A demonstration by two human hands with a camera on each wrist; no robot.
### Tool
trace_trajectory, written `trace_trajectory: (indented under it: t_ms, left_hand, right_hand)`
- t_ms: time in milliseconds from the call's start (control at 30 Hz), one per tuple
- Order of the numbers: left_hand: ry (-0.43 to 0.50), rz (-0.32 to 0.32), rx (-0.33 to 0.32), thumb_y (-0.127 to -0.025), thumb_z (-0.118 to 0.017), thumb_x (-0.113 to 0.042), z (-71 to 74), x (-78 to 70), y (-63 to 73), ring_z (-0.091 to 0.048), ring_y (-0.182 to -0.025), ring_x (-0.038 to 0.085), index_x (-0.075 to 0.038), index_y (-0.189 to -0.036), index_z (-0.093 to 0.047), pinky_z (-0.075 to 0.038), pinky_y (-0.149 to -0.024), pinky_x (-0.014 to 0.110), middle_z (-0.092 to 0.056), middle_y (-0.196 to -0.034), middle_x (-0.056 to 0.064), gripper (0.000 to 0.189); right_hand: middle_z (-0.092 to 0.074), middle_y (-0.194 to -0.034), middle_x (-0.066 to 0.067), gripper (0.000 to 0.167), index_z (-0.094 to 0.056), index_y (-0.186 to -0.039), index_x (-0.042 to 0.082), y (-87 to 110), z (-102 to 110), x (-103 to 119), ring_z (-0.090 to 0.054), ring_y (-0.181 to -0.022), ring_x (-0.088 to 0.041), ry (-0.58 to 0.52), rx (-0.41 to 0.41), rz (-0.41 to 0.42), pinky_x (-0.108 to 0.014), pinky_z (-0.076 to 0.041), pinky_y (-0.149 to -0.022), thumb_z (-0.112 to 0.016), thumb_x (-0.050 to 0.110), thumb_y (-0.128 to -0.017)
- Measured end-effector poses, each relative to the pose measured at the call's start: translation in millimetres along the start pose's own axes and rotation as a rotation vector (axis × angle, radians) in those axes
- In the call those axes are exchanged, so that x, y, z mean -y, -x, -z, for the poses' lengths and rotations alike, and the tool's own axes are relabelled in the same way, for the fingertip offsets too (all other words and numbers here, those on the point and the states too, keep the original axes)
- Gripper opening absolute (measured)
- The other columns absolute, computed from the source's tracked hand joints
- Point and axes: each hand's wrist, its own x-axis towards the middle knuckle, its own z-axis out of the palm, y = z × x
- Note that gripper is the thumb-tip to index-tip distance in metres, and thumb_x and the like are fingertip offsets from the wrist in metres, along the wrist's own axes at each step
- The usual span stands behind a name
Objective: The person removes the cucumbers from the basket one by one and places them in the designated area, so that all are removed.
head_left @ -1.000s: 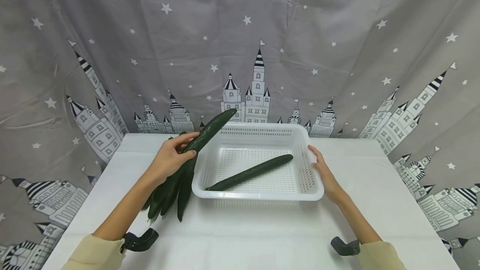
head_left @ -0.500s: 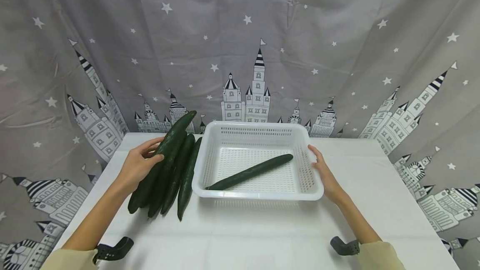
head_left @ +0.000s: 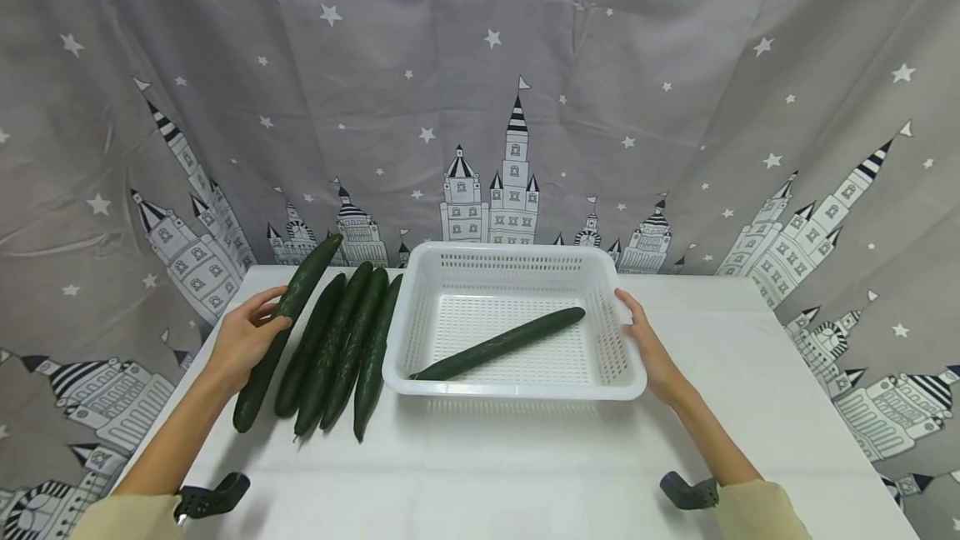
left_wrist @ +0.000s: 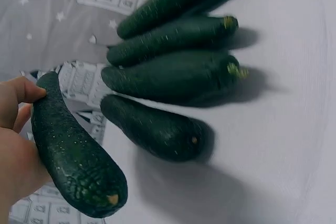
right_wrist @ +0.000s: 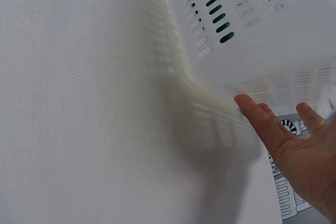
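Note:
My left hand (head_left: pixel 243 340) pinches a long dark green cucumber (head_left: pixel 255 386) between thumb and fingers, left of a row of several others (head_left: pixel 327 365). In the left wrist view this held cucumber (left_wrist: pixel 79 161) is tilted, its blunt stem end toward the camera, and it hangs apart from the row. A white perforated plastic basket (head_left: pixel 517 391) stands right of the row with one cucumber (head_left: pixel 498 346) lying diagonally on its floor. On the basket's right side rests my right hand (head_left: pixel 652 352). Its fingers are fairly straight against the outer wall in the right wrist view.
A white cloth (head_left: pixel 480 473) covers the table. Behind it hangs a grey curtain (head_left: pixel 637 40) printed with castles and stars. The row's rightmost cucumber (head_left: pixel 375 373) lies close against the basket's left side.
My left hand has moved left with its cucumber, from over the basket's left rim, across the row, to the row's left side. The right hand and basket have stayed put.

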Motion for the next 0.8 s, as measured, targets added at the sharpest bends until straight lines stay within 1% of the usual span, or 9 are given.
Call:
trace_trajectory:
  t_ms: [100, 200, 333, 433, 500, 567, 667, 733, 800]
  left_hand:
    - [-0.005, 0.020, -0.005, -0.101, -0.054, -0.010, 0.9, 8.4, -4.9, -0.042, -0.129, 0.052, -0.001, -0.154, -0.035, -0.043, -0.095, 0.058, -0.035, -0.147, 0.039, 0.057]
    - [-0.010, 0.039, -0.005, -0.101, -0.055, -0.010, 1.0, 17.5, -11.4, -0.045, -0.128, 0.050, -0.001, -0.153, -0.036, -0.049, -0.088, 0.041, -0.038, -0.145, 0.038, 0.057]
    - [-0.007, 0.071, -0.007, -0.100, -0.055, -0.011, 1.2, 28.9, -19.5, -0.048, -0.124, 0.047, -0.002, -0.153, -0.036, -0.046, -0.072, 0.019, -0.041, -0.144, 0.037, 0.057]
    - [-0.002, 0.096, -0.009, -0.100, -0.054, -0.011, 1.2, 36.0, -23.6, -0.053, -0.118, 0.044, -0.002, -0.153, -0.036, -0.048, -0.068, 0.017, -0.042, -0.143, 0.037, 0.058]
    - [0.002, 0.116, -0.007, -0.099, -0.054, -0.011, 1.3, 40.1, -25.4, -0.057, -0.112, 0.038, -0.002, -0.154, -0.035, -0.049, -0.067, 0.018, -0.042, -0.143, 0.036, 0.058]
    - [0.018, 0.120, -0.005, -0.099, -0.054, -0.012, 1.2, 44.0, -25.9, -0.062, -0.100, 0.023, -0.001, -0.153, -0.035, -0.051, -0.067, 0.020, -0.044, -0.141, 0.036, 0.058]
    - [0.029, 0.119, 0.001, -0.100, -0.055, -0.013, 0.3, 49.9, -24.9, -0.059, -0.086, 0.004, 0.000, -0.153, -0.035, -0.052, -0.067, 0.020, -0.045, -0.140, 0.036, 0.058]
    - [0.034, 0.119, 0.003, -0.100, -0.055, -0.013, -1.0, 53.5, -23.9, -0.056, -0.084, 0.000, 0.000, -0.153, -0.034, -0.052, -0.067, 0.020, -0.046, -0.140, 0.035, 0.059]
    - [0.031, 0.133, 0.004, -0.099, -0.055, -0.012, -2.9, 56.2, -23.3, -0.058, -0.090, 0.006, -0.001, -0.154, -0.034, -0.052, -0.068, 0.019, -0.045, -0.140, 0.035, 0.059]
  right_hand:
    - [0.001, -0.164, -0.020, 0.060, -0.001, -0.161, 0.019, -0.1, 0, 0, -0.022, -0.141, -0.052, 0.004, 0.000, 0.000, -0.063, -0.034, -0.104, -0.023, 0.020, -0.104]
    - [0.002, -0.164, -0.020, 0.060, -0.001, -0.161, 0.019, 0.2, 0, 0, -0.022, -0.141, -0.053, 0.007, 0.001, 0.000, -0.063, -0.034, -0.104, -0.023, 0.020, -0.105]
    - [0.001, -0.164, -0.020, 0.060, -0.001, -0.161, 0.019, -0.2, -1, 1, -0.023, -0.141, -0.053, 0.009, 0.001, 0.003, -0.063, -0.035, -0.103, -0.023, 0.021, -0.105]
    - [0.001, -0.164, -0.020, 0.060, -0.002, -0.161, 0.019, -0.7, -1, 1, -0.024, -0.140, -0.053, 0.013, 0.001, 0.003, -0.063, -0.036, -0.103, -0.023, 0.021, -0.105]
    - [0.000, -0.164, -0.021, 0.060, -0.002, -0.161, 0.019, -0.9, -2, 1, -0.024, -0.140, -0.053, 0.016, 0.001, 0.006, -0.063, -0.036, -0.102, -0.023, 0.021, -0.105]
    - [0.001, -0.164, -0.021, 0.060, -0.002, -0.161, 0.019, -0.6, -2, 1, -0.023, -0.141, -0.053, 0.014, -0.001, 0.006, -0.063, -0.035, -0.103, -0.023, 0.021, -0.104]
    - [0.002, -0.164, -0.021, 0.061, -0.001, -0.161, 0.018, 0.0, -2, 0, -0.021, -0.141, -0.053, 0.011, -0.001, 0.011, -0.064, -0.034, -0.103, -0.023, 0.021, -0.104]
    - [0.002, -0.164, -0.020, 0.060, -0.001, -0.161, 0.018, 0.2, -1, -1, -0.020, -0.142, -0.053, 0.011, -0.001, 0.013, -0.065, -0.033, -0.104, -0.022, 0.021, -0.105]
    - [0.003, -0.164, -0.021, 0.060, 0.000, -0.161, 0.017, 0.1, -1, -2, -0.020, -0.141, -0.054, 0.015, 0.002, 0.019, -0.066, -0.032, -0.103, -0.021, 0.022, -0.105]
